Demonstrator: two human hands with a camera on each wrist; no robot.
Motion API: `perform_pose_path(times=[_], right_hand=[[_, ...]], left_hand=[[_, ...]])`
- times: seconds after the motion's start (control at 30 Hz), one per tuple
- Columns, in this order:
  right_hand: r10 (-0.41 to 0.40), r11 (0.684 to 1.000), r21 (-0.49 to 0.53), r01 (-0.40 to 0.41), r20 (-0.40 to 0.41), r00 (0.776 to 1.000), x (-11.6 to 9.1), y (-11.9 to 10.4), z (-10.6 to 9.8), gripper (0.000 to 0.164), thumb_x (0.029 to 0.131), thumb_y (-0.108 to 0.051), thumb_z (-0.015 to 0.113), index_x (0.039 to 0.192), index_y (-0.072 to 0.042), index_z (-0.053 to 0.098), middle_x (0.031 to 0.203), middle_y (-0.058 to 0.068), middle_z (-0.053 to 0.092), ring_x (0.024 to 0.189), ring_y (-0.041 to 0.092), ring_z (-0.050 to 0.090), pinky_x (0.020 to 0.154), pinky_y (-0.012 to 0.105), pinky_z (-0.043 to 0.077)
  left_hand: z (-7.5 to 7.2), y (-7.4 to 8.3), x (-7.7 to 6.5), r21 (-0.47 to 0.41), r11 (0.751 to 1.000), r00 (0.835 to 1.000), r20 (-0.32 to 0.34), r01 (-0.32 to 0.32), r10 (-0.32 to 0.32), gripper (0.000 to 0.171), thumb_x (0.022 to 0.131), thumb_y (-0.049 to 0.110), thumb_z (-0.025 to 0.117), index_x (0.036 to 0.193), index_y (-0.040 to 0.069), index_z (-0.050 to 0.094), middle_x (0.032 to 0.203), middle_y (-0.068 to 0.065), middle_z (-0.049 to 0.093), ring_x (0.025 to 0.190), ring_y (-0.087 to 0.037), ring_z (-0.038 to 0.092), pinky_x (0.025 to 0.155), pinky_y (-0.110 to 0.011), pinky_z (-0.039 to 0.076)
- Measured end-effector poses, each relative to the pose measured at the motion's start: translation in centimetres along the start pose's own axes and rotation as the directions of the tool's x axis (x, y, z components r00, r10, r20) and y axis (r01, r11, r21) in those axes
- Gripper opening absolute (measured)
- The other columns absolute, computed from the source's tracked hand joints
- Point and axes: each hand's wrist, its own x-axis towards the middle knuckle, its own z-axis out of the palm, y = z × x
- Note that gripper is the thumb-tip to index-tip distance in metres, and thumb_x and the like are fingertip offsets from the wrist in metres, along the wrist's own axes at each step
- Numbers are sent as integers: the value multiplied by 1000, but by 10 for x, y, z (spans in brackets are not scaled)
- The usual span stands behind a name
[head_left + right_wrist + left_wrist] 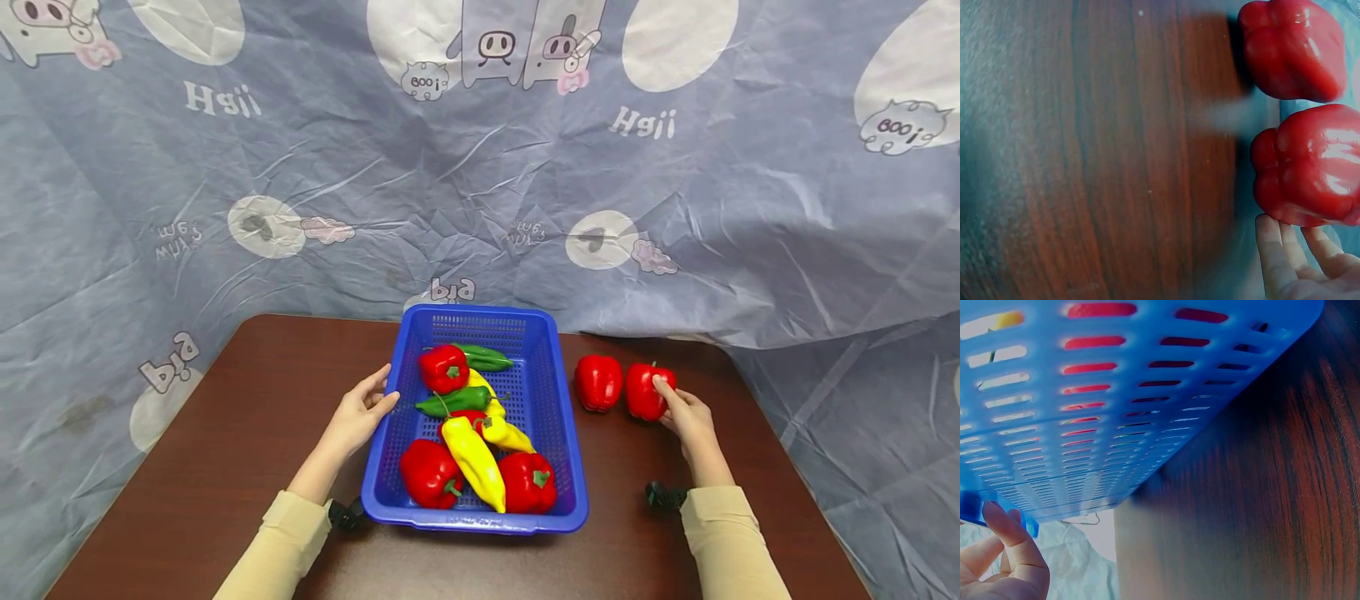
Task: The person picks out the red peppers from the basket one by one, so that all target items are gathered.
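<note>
Left grip (363,413) pinches basket (567,417), right grip (690,418) a red pepper (642,393); second pepper (598,383) between them

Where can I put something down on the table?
Bare table lies left of the left hand, and between the blue basket and the right hand, nearer than two red peppers. The basket's near end is crowded with other peppers.

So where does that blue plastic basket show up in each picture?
Head: blue plastic basket, lower middle, seen from above.
Left wrist: its slotted wall fills the upper left.
Right wrist: not in it.
Shared landmark: the brown wood-grain tabletop, visible in all three.
</note>
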Motion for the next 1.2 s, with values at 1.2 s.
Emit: perform_pose_path(times=[1.2], right_hand=[[-126, 982, -154, 112, -83, 989, 2, 2, 2, 80, 98, -54, 44, 143, 11, 40, 141, 32, 47, 73, -7, 55, 78, 18, 56]], left_hand=[[-2, 2, -1, 12, 1000, 1000, 12, -10, 10, 61, 98, 11, 60, 153, 4, 34, 132, -26, 55, 97, -23, 66, 74, -24, 57]])
